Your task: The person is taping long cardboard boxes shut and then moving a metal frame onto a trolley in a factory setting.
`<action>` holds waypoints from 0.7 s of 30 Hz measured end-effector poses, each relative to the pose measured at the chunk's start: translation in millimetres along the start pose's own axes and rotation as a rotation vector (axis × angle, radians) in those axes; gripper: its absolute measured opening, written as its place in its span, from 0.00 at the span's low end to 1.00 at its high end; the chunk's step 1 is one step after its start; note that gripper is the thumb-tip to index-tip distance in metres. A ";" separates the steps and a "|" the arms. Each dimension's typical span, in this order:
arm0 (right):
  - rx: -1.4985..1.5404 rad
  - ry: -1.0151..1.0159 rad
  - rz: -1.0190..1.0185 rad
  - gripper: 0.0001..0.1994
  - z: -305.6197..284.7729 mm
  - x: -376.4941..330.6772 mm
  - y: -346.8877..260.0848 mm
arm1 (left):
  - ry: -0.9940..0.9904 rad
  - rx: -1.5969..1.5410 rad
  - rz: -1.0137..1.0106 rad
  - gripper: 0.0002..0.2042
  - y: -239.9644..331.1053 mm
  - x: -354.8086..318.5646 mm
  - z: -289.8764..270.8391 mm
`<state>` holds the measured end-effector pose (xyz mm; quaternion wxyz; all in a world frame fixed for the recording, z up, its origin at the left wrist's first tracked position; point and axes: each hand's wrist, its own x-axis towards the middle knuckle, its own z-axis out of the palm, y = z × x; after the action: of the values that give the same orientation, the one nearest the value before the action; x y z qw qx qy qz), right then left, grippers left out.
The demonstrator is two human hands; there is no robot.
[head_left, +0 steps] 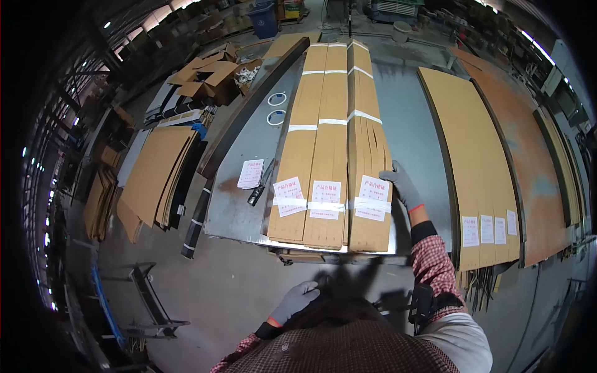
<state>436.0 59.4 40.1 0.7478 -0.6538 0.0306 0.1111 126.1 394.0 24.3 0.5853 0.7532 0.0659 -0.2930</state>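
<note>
Three long, narrow cardboard packs lie side by side on a grey metal-topped table: a left pack (pixel 295 168), a middle pack (pixel 332 149) and a right pack (pixel 367 149). White straps band them, and a taped paper label sits near each one's front end. My right hand (pixel 403 183), in a grey glove, grips the right edge of the right pack beside its label (pixel 373 198). My left hand (pixel 295 303), also gloved, hangs in front of my body, away from the table. Its fingers are loosely extended, with nothing visible in them.
Loose labels (pixel 251 174) and a black-handled tool (pixel 256 194) lie left of the packs, below two white strap rolls (pixel 277 107). More labelled cardboard packs (pixel 469 149) lie to the right. Cardboard sheets (pixel 155 161) and an open box (pixel 214 81) stand at the left.
</note>
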 end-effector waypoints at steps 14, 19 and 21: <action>-0.632 0.223 -0.055 0.29 40.8 -15.7 -21.0 | -0.004 -0.059 0.070 0.15 28.1 0.9 -2.4; -0.835 0.134 0.030 0.32 26.9 -15.4 -9.9 | -0.225 0.083 0.151 0.12 57.0 21.9 10.1; -0.948 -0.052 0.117 0.33 34.6 -41.3 -18.8 | -0.281 0.138 0.316 0.10 61.7 29.4 25.7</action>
<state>396.3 86.1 71.2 0.3600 -0.9171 -0.0055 0.1712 168.1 344.2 57.3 0.5743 0.7443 -0.1554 -0.3034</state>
